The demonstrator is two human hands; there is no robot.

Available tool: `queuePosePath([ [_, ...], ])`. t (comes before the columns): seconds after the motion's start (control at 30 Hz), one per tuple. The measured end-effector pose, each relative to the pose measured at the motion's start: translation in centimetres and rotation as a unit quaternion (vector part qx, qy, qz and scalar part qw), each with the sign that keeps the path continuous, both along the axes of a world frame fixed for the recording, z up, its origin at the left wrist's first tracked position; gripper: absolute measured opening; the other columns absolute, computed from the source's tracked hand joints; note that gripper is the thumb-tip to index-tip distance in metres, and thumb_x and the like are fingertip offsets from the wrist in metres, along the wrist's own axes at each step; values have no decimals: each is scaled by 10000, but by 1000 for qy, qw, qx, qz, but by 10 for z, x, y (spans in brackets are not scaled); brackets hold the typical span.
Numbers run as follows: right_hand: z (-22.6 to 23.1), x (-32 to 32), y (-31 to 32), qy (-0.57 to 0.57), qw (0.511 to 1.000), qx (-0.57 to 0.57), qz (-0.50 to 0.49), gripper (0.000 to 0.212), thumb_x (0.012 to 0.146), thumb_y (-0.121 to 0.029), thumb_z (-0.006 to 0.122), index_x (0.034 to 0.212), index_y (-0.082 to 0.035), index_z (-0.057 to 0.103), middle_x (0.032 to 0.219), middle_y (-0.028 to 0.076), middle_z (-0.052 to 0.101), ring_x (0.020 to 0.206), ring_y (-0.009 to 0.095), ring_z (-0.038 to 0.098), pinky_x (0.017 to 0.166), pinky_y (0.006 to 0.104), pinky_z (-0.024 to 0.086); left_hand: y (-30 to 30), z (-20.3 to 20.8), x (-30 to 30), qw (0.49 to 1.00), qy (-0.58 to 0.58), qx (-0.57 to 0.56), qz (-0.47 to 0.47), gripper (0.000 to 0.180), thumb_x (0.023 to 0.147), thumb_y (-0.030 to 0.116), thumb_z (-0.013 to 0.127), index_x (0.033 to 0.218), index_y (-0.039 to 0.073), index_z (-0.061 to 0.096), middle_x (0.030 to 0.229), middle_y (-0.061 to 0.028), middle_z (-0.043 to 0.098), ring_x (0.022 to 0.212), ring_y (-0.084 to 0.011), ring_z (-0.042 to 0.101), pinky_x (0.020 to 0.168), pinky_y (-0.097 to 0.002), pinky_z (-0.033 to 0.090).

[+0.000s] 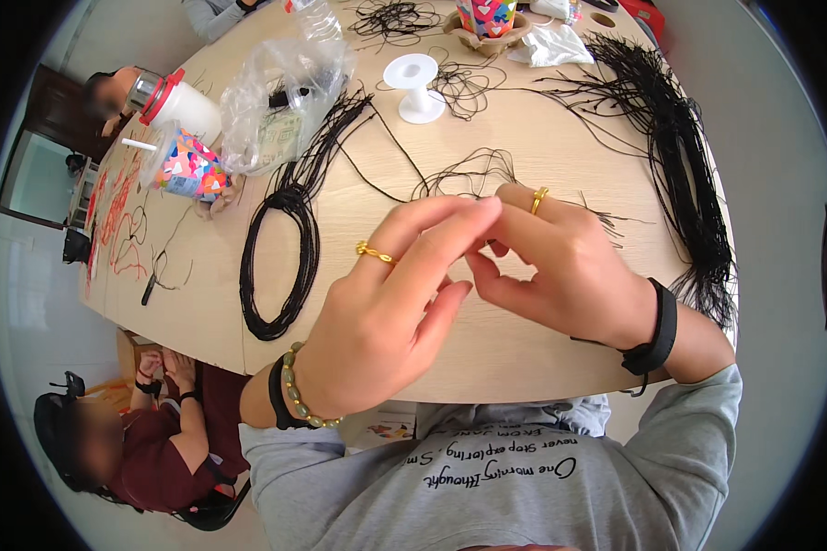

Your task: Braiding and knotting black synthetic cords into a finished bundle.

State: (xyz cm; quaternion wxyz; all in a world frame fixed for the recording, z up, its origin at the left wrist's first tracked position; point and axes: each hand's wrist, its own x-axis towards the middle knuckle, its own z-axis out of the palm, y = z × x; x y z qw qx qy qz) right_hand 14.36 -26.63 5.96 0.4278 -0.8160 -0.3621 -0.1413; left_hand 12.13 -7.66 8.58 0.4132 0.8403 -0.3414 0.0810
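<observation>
My left hand [386, 294] and my right hand [560, 266] meet above the table, with their fingertips pinched close together. Whatever they hold between them is hidden by the fingers. Thin black cord [478, 165] loops on the table just beyond the fingertips, and I cannot tell whether it runs into the fingers. Left of my left hand lies a coiled bundle of black cord [248, 285], its loose strands spreading toward the back. A white spool [420, 103] stands upright beyond my hands.
A long bundle of black cords [685, 174] lies along the right edge. At left are a clear plastic bag [248, 119], a colourful cup with a straw [188, 165], a white bottle [188, 108] and red cords [119, 211]. A person in dark red [170, 459] sits at lower left.
</observation>
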Motion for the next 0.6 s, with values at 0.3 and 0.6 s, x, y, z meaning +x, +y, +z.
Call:
queuePosePath([
  [0.3,2,-2,-2,52,998,1,42,140,757,-15,640,869,-16,557,818,111,568,690,298,598,593,392,495,5,-5,4,996,-10,60,68,358,719,-93,724,1060,5,672,861,-88,678,574,-112,592,498,-222,477],
  [0.6,11,-5,-5,136,989,-53,11,106,830,-56,603,917,-8,566,822,166,596,712,348,599,652,420,488,13,-6,9,996,-15,69,52,132,743,-45,727,867,-9,700,740,-88,668,525,-119,568,464,-238,430],
])
